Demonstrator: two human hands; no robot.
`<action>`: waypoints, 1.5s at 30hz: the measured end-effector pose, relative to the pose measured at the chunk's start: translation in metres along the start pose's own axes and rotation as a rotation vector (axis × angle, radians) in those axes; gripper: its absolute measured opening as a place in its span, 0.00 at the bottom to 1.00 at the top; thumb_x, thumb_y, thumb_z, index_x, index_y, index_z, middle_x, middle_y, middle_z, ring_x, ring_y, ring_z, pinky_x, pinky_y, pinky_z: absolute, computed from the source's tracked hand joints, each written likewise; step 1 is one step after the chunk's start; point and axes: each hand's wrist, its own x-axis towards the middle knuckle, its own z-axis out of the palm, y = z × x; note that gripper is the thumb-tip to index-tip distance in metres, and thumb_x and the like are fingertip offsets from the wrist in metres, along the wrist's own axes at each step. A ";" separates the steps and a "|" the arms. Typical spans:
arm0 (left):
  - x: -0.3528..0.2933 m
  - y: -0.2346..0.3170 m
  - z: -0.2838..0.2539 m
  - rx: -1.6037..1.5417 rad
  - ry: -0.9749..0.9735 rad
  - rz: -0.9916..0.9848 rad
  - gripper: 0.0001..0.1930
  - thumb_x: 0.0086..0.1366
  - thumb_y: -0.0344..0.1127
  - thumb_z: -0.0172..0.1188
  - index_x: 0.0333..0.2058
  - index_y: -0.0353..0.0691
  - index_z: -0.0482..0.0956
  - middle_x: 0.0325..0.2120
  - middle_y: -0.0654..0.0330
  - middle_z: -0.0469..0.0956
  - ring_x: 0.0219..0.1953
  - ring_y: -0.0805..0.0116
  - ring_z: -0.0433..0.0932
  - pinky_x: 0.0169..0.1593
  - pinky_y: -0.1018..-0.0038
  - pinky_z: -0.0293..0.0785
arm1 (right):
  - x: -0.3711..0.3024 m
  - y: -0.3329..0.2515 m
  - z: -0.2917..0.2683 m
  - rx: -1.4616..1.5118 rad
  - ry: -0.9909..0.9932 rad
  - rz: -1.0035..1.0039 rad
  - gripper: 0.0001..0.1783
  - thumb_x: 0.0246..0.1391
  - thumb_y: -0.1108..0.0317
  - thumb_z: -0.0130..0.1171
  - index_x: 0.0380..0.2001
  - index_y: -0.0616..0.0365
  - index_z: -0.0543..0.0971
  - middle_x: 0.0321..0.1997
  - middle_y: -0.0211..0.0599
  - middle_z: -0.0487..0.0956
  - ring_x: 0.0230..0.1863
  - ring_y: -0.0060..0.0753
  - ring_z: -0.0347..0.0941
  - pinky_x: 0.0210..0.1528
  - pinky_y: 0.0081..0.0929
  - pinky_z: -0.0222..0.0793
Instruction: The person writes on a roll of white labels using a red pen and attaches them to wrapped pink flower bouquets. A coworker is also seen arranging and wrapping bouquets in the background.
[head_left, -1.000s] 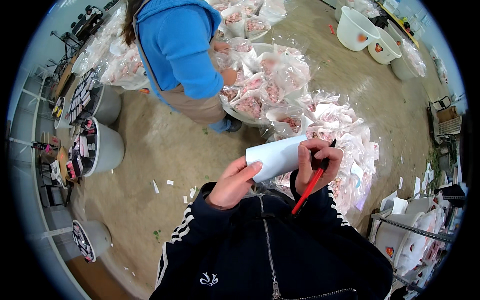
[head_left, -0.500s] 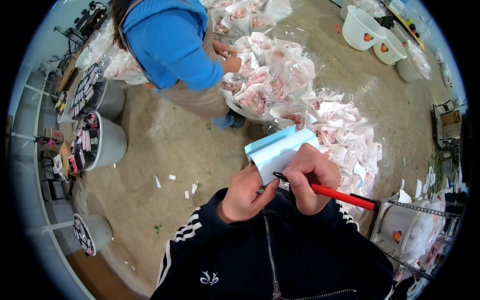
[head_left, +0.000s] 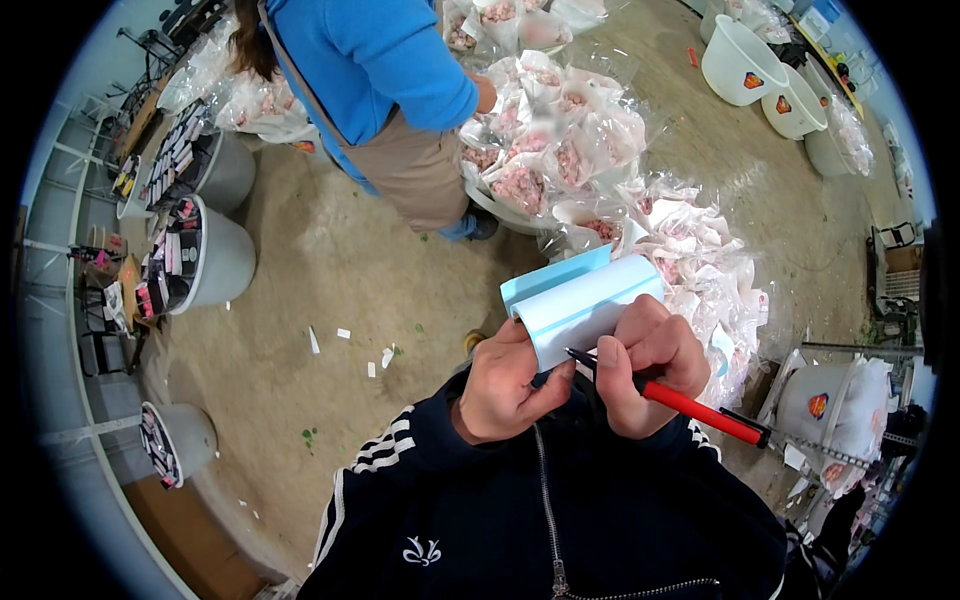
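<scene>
My left hand (head_left: 507,388) grips a roll of labels (head_left: 590,300) from its left end, white labels on light-blue backing, with a loose blue flap at the back. A brown core edge shows beside my fingers. In my right hand (head_left: 655,370) is a red pen (head_left: 705,414) with a black tip and clip. The pen's point is at the lower left of the white face, touching or very close; I cannot tell which. My right fingers also rest along the roll's lower right edge. Any writing is too small to make out.
Ahead stand many pink flower bouquets (head_left: 570,160) in clear and white wrapping. A co-worker in a blue top (head_left: 400,60) and brown apron reaches into them. Grey bins (head_left: 225,260) stand at left, white tubs (head_left: 740,65) at far right. Paper scraps (head_left: 343,333) lie on the floor.
My hands, the roll and the pen sit slightly farther right in view. The pen tip now lies on the white face nearer the lower edge. The co-worker's arm has shifted over the bouquets.
</scene>
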 end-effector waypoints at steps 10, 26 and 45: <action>-0.001 -0.001 0.000 0.026 -0.001 0.043 0.09 0.42 0.26 0.57 0.26 0.29 0.74 0.31 0.45 0.73 0.34 0.50 0.72 0.36 0.68 0.69 | 0.000 0.002 0.003 -0.076 -0.043 -0.095 0.13 0.32 0.83 0.59 0.14 0.55 0.65 0.13 0.30 0.68 0.14 0.26 0.61 0.15 0.19 0.53; -0.004 0.000 0.002 0.057 0.017 0.071 0.12 0.39 0.26 0.58 0.27 0.30 0.74 0.29 0.48 0.73 0.33 0.50 0.72 0.35 0.68 0.69 | -0.004 0.005 0.004 -0.039 0.015 -0.106 0.14 0.32 0.83 0.57 0.12 0.54 0.63 0.12 0.28 0.66 0.12 0.26 0.60 0.14 0.20 0.53; 0.002 -0.001 0.007 0.096 0.041 0.123 0.10 0.37 0.23 0.58 0.24 0.31 0.74 0.23 0.52 0.74 0.29 0.54 0.73 0.33 0.69 0.69 | -0.001 0.011 -0.003 -0.075 0.046 -0.103 0.13 0.33 0.83 0.54 0.13 0.55 0.63 0.12 0.31 0.64 0.11 0.27 0.57 0.13 0.22 0.50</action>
